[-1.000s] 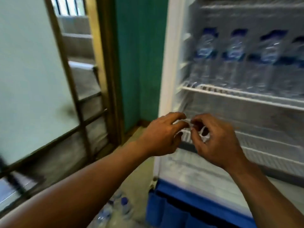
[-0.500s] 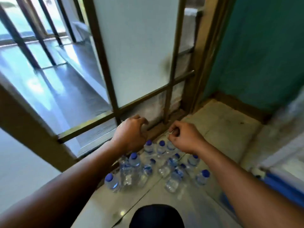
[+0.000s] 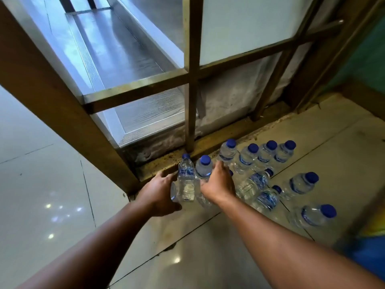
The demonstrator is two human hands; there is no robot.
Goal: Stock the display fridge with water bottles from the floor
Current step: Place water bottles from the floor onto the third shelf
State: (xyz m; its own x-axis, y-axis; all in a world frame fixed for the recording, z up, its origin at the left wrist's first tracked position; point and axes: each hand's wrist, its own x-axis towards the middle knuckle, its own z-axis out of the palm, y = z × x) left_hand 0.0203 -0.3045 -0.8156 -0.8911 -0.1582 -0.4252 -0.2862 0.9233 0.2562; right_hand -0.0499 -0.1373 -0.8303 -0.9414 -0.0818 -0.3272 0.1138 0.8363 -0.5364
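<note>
Several clear water bottles with blue caps stand and lie on the tiled floor beside a wooden window frame. My left hand (image 3: 160, 192) curls round the left side of a slim upright bottle (image 3: 186, 180), fingers above and thumb below. My right hand (image 3: 218, 184) wraps round the right side of a wider bottle (image 3: 203, 170) next to it, and its fingertips are hidden behind the bottle. A row of upright bottles (image 3: 263, 155) stands along the frame. Two bottles (image 3: 256, 182) lie tilted just right of my right hand. The fridge shelves are out of view.
The wooden window frame (image 3: 192, 80) with glass panes rises right behind the bottles. More bottles (image 3: 312, 215) stand at the right on the floor tiles (image 3: 187, 247). A blurred blue and yellow edge (image 3: 370, 253) shows at the lower right.
The view swung from the fridge shelves down to the floor. Both hands dropped from above the bottle group onto two bottles at its left end.
</note>
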